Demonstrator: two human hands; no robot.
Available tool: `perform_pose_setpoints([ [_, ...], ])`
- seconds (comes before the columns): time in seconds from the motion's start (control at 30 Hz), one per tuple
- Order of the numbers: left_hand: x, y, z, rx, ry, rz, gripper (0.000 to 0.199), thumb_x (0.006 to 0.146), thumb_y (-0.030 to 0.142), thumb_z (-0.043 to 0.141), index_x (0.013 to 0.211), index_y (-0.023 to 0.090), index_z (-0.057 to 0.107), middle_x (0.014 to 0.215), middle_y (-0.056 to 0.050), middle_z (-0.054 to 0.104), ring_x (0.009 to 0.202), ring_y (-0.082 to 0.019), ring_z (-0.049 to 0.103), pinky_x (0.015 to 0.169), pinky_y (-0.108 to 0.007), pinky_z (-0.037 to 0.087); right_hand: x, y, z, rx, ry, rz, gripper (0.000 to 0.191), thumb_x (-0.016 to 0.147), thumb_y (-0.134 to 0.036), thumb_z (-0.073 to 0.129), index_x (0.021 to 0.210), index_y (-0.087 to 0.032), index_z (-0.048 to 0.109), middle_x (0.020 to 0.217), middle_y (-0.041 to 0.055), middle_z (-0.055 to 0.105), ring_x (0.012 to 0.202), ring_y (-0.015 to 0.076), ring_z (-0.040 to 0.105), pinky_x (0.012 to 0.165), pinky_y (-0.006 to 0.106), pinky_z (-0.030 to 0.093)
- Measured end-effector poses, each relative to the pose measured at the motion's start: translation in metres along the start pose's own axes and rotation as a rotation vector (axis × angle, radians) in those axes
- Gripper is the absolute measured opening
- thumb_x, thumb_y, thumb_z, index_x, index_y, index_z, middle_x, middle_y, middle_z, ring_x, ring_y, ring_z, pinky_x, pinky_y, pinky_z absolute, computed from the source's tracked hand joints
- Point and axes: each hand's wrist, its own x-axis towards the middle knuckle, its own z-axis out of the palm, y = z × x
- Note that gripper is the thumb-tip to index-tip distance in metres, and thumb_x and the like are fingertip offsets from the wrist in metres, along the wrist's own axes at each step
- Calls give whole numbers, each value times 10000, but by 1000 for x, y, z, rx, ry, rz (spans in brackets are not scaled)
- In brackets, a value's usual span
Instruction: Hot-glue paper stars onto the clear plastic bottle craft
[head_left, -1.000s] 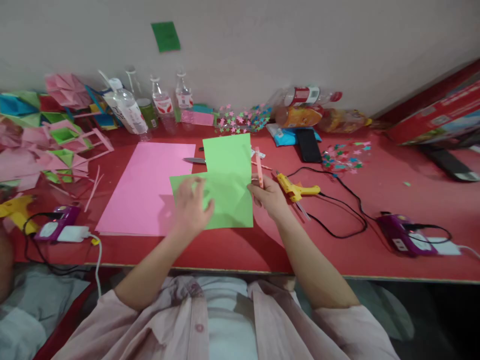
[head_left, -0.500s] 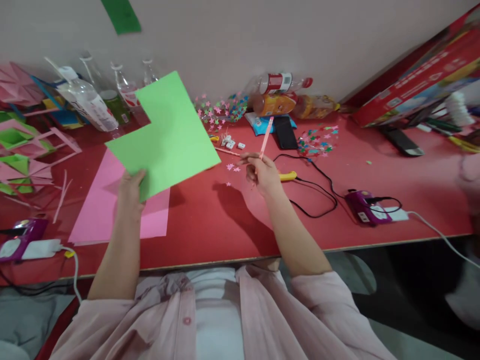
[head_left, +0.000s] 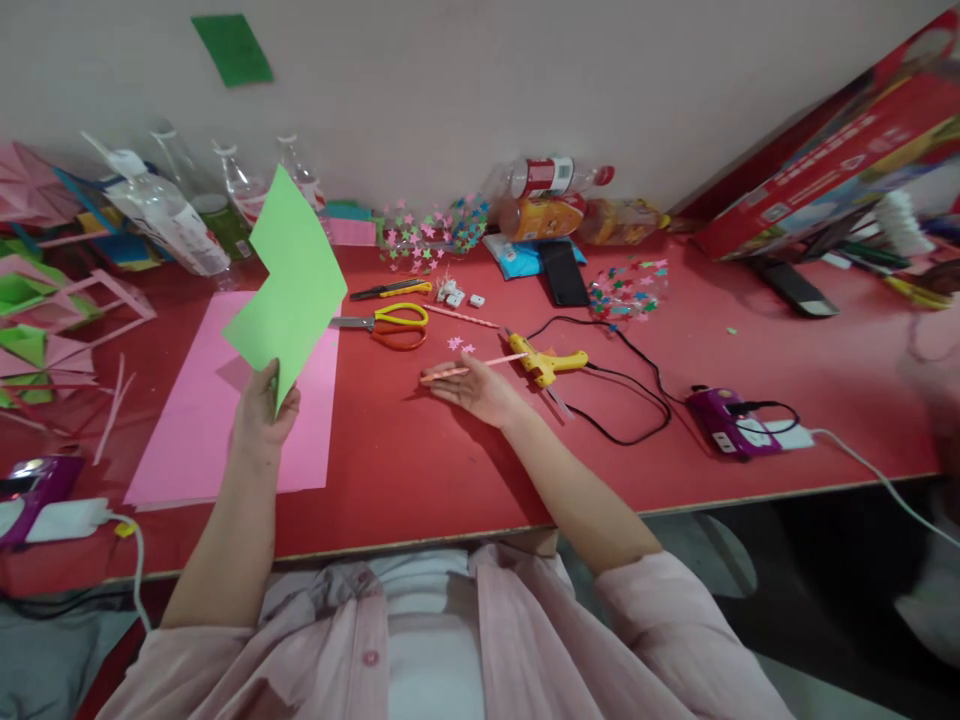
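Observation:
My left hand (head_left: 271,402) pinches the lower edge of a light green sheet of paper (head_left: 291,275). The sheet has a corner notch cut out and is raised and slightly bent above pink paper (head_left: 199,430) on the table. My right hand (head_left: 480,388) is turned palm up, fingers loosely extended, with a slim pink pencil (head_left: 491,362) held across it. To its right lies a yellow glue gun (head_left: 546,362). Between my hands and farther back are scissors (head_left: 386,322) with yellow and orange handles, a yellow utility knife (head_left: 394,289) and a striped pink stick (head_left: 463,315).
Bottles (head_left: 169,215) and paper models (head_left: 52,310) stand at the left. At the back are star-filled containers (head_left: 416,235), stacked bottles (head_left: 551,195) and a black phone (head_left: 564,272). The glue gun's cord runs to a purple power strip (head_left: 731,420). A red box (head_left: 832,150) leans at the right.
The green sheet has turned more edge-on and shifted left, uncovering the scissors and knife. My right hand has lowered and turned palm up, bringing the pencil from upright to nearly level.

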Motion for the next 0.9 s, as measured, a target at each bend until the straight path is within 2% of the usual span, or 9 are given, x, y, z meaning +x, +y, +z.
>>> perform_pose_setpoints([
  [0.17, -4, -5, 6, -54, 23, -61, 95, 782, 136, 589, 781, 230, 578, 576, 80, 578, 413, -40, 493, 365, -115, 386, 29, -20, -26, 52, 201, -215, 322, 855, -534, 482, 826, -244, 619, 971, 59, 715, 1175, 206, 580, 1131, 387, 349],
  [0.33, -8, -10, 14, -14, -33, -34, 175, 727, 116, 619, 874, 210, 639, 795, 25, 714, 668, -104, 668, 598, -172, 552, 27, -23, -24, 18, 186, -248, 365, 804, -582, 531, 845, -235, 636, 994, 80, 707, 1093, 240, 613, 1051, 431, 421],
  [0.4, -10, -12, 14, 62, -91, -25, 211, 710, 141, 642, 916, 182, 657, 844, -3, 736, 727, -132, 691, 664, -208, 573, 22, -19, -18, -12, 181, -243, 399, 763, -614, 575, 811, -223, 632, 936, 86, 705, 1001, 239, 642, 979, 417, 465],
  [0.47, -14, -13, 13, 170, -169, -44, 250, 682, 194, 696, 928, 160, 667, 814, -19, 743, 683, -149, 693, 640, -236, 579, 17, -19, -14, -36, 211, -271, 408, 743, -630, 588, 805, -227, 620, 803, 51, 682, 870, 208, 650, 873, 369, 502],
  [0.53, -20, -13, 12, 289, -274, -120, 324, 636, 258, 765, 928, 153, 672, 771, -31, 745, 618, -168, 686, 587, -264, 575, 11, -21, -12, -54, 236, -295, 399, 742, -622, 583, 835, -235, 607, 698, 12, 634, 734, 179, 623, 727, 322, 506],
  [0.6, -27, -13, 13, 400, -392, -231, 392, 602, 309, 808, 938, 155, 677, 772, -51, 750, 605, -195, 688, 578, -300, 576, 4, -27, -11, -73, 237, -305, 384, 753, -609, 567, 849, -238, 585, 702, 0, 619, 674, 161, 591, 625, 287, 474],
  [0.7, -38, -12, 18, 485, -527, -333, 421, 591, 344, 826, 945, 164, 687, 815, -66, 755, 670, -225, 707, 645, -346, 584, -7, -34, -13, -168, 264, -358, 302, 736, -525, 611, 833, -252, 524, 767, -21, 610, 673, 140, 561, 588, 254, 440],
  [0.8, -42, -10, 23, 527, -637, -368, 400, 598, 345, 825, 921, 155, 687, 813, -71, 744, 713, -220, 705, 671, -339, 578, -11, -36, -19, -258, 304, -416, 311, 641, -319, 700, 844, -271, 469, 748, -70, 563, 672, 119, 523, 613, 228, 416],
  [0.9, -38, -7, 25, 594, -637, -276, 437, 651, 368, 788, 1010, 169, 640, 743, -44, 706, 631, -178, 671, 559, -279, 544, -10, -34, -25, -310, 284, -366, 316, 625, -248, 666, 845, -275, 441, 752, -86, 543, 681, 110, 505, 639, 223, 401],
])
